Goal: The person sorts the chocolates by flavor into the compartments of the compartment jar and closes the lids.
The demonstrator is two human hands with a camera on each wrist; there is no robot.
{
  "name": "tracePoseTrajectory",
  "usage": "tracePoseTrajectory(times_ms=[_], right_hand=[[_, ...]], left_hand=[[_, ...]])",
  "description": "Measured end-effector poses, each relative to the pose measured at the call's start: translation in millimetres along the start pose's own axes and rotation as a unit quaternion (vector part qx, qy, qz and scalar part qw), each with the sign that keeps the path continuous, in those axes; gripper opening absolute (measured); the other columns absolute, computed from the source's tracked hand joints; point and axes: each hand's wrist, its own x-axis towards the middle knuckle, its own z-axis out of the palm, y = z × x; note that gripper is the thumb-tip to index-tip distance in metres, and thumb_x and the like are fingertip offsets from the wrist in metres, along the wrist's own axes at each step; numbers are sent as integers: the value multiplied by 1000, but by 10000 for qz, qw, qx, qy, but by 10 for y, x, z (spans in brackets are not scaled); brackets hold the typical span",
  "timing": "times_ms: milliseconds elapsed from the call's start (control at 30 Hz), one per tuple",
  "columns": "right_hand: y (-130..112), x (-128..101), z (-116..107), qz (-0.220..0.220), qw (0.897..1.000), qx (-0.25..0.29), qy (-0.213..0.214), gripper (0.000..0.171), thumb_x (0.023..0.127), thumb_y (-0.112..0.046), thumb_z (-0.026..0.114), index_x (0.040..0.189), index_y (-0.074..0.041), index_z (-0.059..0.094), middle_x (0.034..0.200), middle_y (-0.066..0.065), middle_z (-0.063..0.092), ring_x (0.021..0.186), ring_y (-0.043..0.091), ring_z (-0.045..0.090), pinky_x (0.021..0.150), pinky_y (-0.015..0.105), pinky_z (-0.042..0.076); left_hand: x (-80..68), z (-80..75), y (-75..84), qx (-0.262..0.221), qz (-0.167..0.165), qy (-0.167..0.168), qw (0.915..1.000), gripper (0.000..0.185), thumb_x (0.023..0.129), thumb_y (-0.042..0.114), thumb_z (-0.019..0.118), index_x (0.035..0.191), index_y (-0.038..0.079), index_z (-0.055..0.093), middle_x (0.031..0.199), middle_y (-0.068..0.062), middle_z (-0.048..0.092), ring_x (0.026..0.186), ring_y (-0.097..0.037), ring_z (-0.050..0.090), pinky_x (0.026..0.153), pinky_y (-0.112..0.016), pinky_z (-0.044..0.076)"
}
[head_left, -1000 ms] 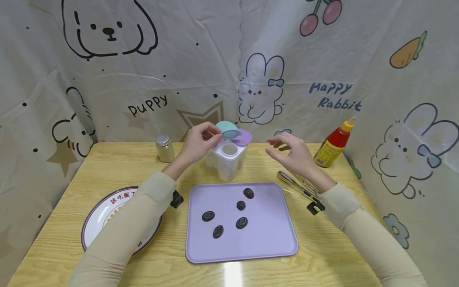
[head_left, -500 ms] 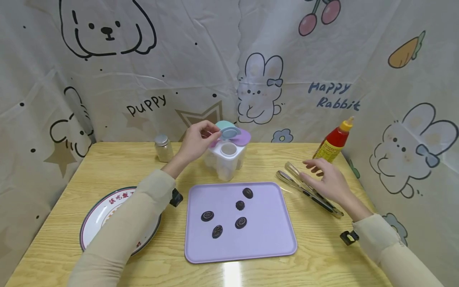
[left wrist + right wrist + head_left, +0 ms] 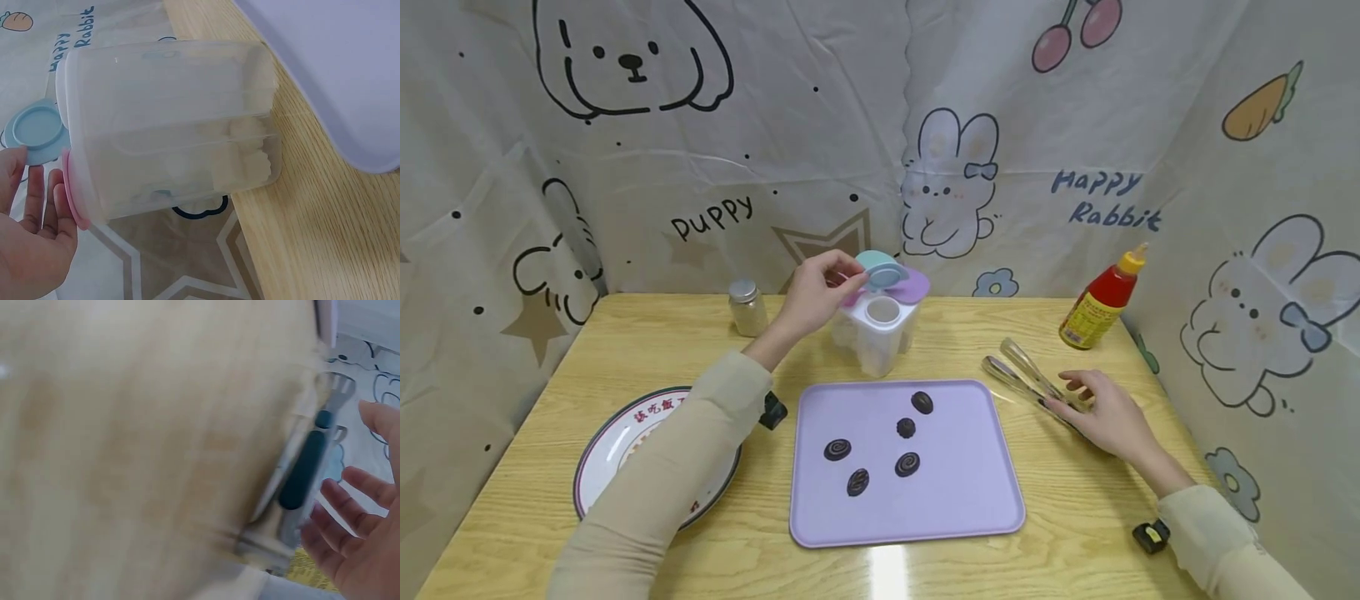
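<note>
Head view: the right hand (image 3: 1108, 417) has dropped, fingers open, onto the metal tongs (image 3: 1030, 379); the left hand (image 3: 816, 296) still pinches the clear container's blue lid (image 3: 880, 271).

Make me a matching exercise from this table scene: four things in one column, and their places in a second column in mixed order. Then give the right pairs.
Things
1. Tongs
2. Chocolates
3. Sauce bottle
4. Blue lid

Places
A. Pinched by the left hand above the clear container
B. On the purple tray
C. On the table under the right hand
D. At the far right of the table, by the curtain

Pairs: 1-C, 2-B, 3-D, 4-A
</note>
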Motion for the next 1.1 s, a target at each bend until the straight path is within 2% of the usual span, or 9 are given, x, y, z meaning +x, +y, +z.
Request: tracePoseTrajectory(times_ms=[200,533,800,1100], right_hand=[[42,3,104,42,9995,-103,-285,67,94,-48,78,139,-1,61,116,20,71,99,32,68,83,53,55],[78,81,189,10,9992,-150,-382,62,95,-44,77,135,1,64,117,24,72,106,40,70,88,61,56],[103,75,172,-26,9997,51,-235,53,97,-38,77,133,-1,66,111,21,71,95,31,67,78,45,52],[-40,35,-6,-303,9995,65,-68,52,98,-37,75,136,-3,66,113,19,71,90,25,61,73,36,46]], left_hand=[[-2,-9,-3,-8,107,56,9999,17,100,17,74,111,3,72,109,-17,76,94,-25,68,82,-26,53],[-6,-10,36,1,-7,-19,10000,18,101,17,72,113,4,71,112,-17,74,98,-27,68,88,-32,55],[-4,6,33,18,1,-44,10000,18,101,17,72,113,4,71,113,-17,74,99,-27,67,88,-31,55],[-17,9,12,27,-4,-8,10000,18,101,17,72,113,4,70,113,-17,74,99,-28,67,89,-32,55]])
